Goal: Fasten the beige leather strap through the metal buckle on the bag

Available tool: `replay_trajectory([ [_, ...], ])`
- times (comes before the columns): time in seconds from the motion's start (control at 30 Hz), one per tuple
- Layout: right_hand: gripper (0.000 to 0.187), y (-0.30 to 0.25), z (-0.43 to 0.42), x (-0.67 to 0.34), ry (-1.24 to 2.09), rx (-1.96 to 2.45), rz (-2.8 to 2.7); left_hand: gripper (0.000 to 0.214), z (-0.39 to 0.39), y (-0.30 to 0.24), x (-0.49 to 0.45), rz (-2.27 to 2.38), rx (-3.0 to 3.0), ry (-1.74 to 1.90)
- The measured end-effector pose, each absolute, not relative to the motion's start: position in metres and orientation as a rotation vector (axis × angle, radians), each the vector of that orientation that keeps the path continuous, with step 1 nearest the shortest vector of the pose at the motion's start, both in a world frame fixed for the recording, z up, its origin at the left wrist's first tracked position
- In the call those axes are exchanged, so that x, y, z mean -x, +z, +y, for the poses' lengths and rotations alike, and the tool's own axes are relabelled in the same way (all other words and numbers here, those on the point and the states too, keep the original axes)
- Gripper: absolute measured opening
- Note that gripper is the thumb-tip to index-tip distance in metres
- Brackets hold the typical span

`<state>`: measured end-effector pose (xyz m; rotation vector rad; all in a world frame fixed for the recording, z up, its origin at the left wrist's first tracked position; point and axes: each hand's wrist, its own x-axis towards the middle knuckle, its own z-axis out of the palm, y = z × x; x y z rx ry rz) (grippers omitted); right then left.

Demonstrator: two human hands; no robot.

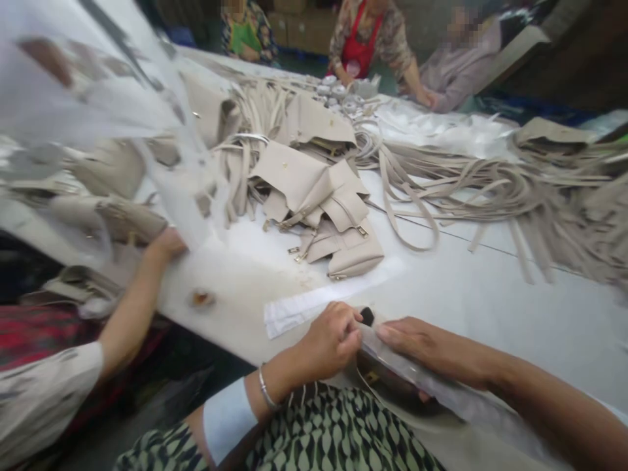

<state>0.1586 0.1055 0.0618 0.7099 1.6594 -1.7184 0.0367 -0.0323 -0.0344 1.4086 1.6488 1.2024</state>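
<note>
The left hand pinches the end of the plastic sleeve at the near edge of the table. The right hand grasps it, fingers flat on top. Best, I think, to hold the plastic taut and flat.

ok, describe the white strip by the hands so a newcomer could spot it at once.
Start at the long white table and the heap of beige bags in its middle. Just nearer than the heap, ahead of the left hand, lies the white strip. Unlike the bulky beige bags beside it, it is flat, thin and white.
</note>
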Motion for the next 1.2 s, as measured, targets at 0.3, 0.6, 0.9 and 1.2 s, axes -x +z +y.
replay_trajectory([
  [0.3, 0.05, 0.06, 0.111, -0.147, -1.428, -0.526, 1.957, 0.017, -0.045, -0.059, -0.026, 1.693, -1.227, 1.344],
  [0.6, 0.006, 0.039, 0.106, -0.142, -1.276, -0.681, 1.781, 0.021, -0.046, -0.068, -0.031, 1.452, -1.057, 1.359],
  [0.9, 0.009, 0.031, 0.112, -0.162, -1.499, -0.807, 1.53, 0.02, -0.046, -0.08, -0.033, 1.585, -0.94, 1.323],
  [1.2, 0.011, 0.027, 0.116, -0.16, -1.363, -0.615, 1.694, 0.024, -0.034, -0.066, -0.046, 1.706, -1.382, 1.13],
])
